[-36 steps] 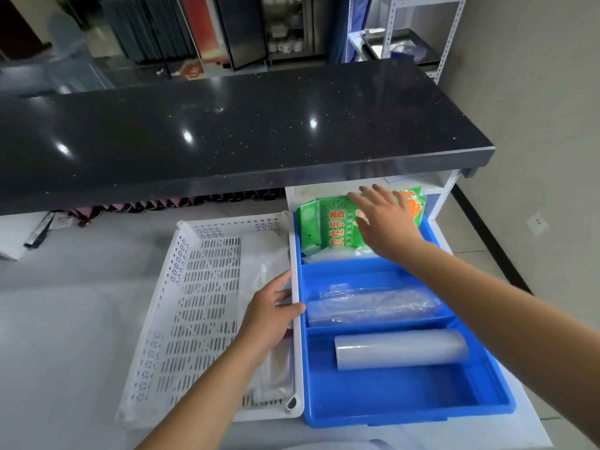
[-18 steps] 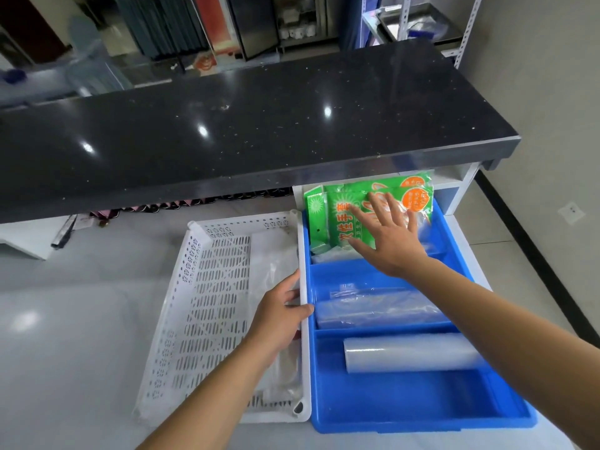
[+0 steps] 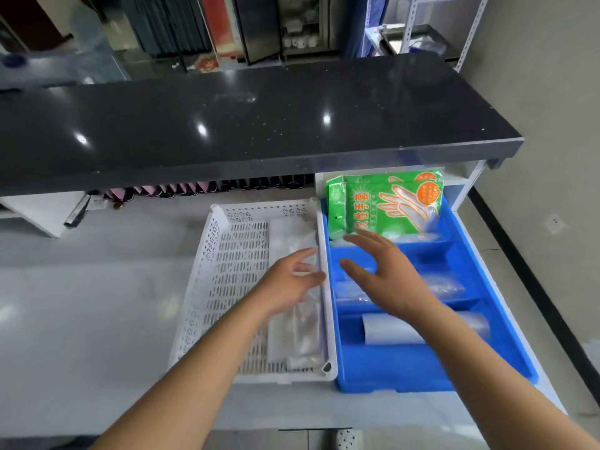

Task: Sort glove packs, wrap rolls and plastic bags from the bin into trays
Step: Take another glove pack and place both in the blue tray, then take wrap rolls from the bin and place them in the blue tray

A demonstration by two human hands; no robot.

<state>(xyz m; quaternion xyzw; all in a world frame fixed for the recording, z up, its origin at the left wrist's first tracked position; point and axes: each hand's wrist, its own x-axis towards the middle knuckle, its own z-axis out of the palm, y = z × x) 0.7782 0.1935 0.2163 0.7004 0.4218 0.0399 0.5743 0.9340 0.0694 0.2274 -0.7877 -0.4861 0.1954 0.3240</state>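
Green glove packs (image 3: 386,206) stand in the far compartment of the blue tray (image 3: 461,251). A clear pack of plastic bags (image 3: 444,285) lies in the middle compartment, and a wrap roll (image 3: 389,329) in the near one. My right hand (image 3: 383,274) hovers open over the middle compartment, holding nothing. The white perforated bin (image 3: 227,277) sits left of the tray with clear plastic bags (image 3: 298,332) along its right side. My left hand (image 3: 289,284) rests on those bags by the bin's right wall, fingers loosely curled; whether it grips them is unclear.
A black countertop (image 3: 243,125) overhangs the far ends of bin and tray. Both stand on a pale grey table (image 3: 81,319). A white shelf frame (image 3: 464,183) is behind the tray, and the floor drops away at the right.
My right hand has pulled back from the glove packs toward me and to the left, over the middle compartment. The glove packs stay standing. My left hand has barely moved.
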